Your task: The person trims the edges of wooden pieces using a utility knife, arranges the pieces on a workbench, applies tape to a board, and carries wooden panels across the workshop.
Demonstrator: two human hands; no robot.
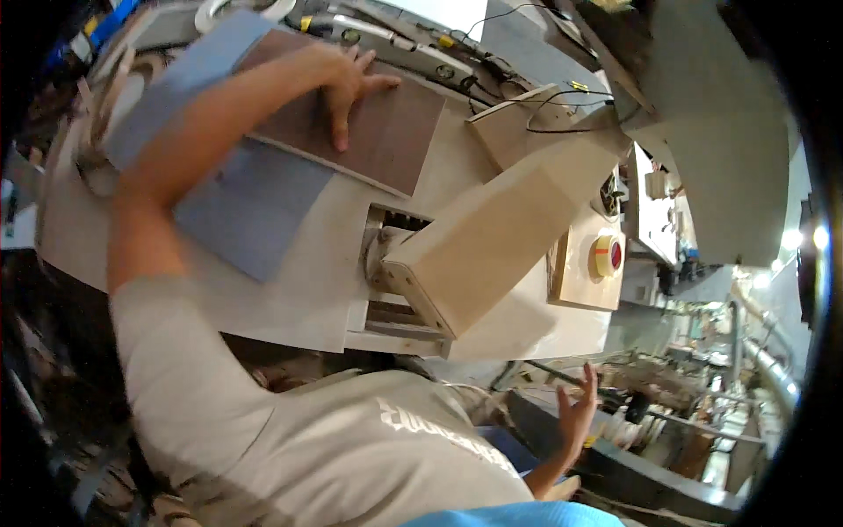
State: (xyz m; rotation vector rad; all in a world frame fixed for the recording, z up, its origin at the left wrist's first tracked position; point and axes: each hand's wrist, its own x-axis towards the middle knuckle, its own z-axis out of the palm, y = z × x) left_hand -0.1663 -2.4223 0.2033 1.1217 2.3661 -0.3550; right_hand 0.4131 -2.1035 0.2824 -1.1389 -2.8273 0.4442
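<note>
My left hand [347, 88] rests on a brown wood-grain board [395, 132], its fingers spread and its thumb pointing toward me. That board lies partly over a grey-blue sheet [263, 211] on the pale worktable. My right hand [577, 415] hangs in the air past the table's near edge, low on the right. Its fingers are apart and nothing shows in them. Between the hands, closer to the board, a tan box-shaped guard [500, 237] slants over a slot in the tabletop, where a dark roller-like part [384, 250] shows.
A roll of yellow tape [608, 256] sits on a small wooden panel [584, 281] at the table's right. A spirit level [395, 48] and cables lie along the far edge. A large grey panel [729, 158] rises at the right. Machinery and ducts stand beyond.
</note>
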